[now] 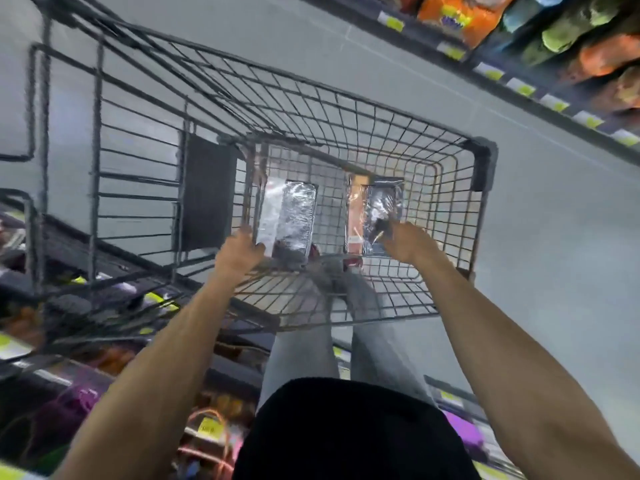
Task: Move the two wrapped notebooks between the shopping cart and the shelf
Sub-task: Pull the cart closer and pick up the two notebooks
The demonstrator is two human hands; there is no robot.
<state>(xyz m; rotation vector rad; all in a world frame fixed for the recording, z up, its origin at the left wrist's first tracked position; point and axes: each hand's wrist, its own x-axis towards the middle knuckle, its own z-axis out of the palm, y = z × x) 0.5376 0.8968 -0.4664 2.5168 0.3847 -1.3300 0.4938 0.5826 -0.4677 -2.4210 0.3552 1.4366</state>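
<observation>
Flagging slip/snag risk. In the shopping cart (481, 168) both wrapped notebooks are held low, well apart from the shelf (519, 88) beyond it. The left notebook (291, 216) is gripped at its near edge by the left hand (242, 251), the right notebook (381, 209) pinched by the right hand (405, 242). Slick wrap could slip from edge grips; corners could be caught on cart wire at lift-out.

Grey floor (554, 237); orange bag (460, 15) top right (snacks, perhaps); yellow price tags (394, 24); grey trousers (301, 351).
</observation>
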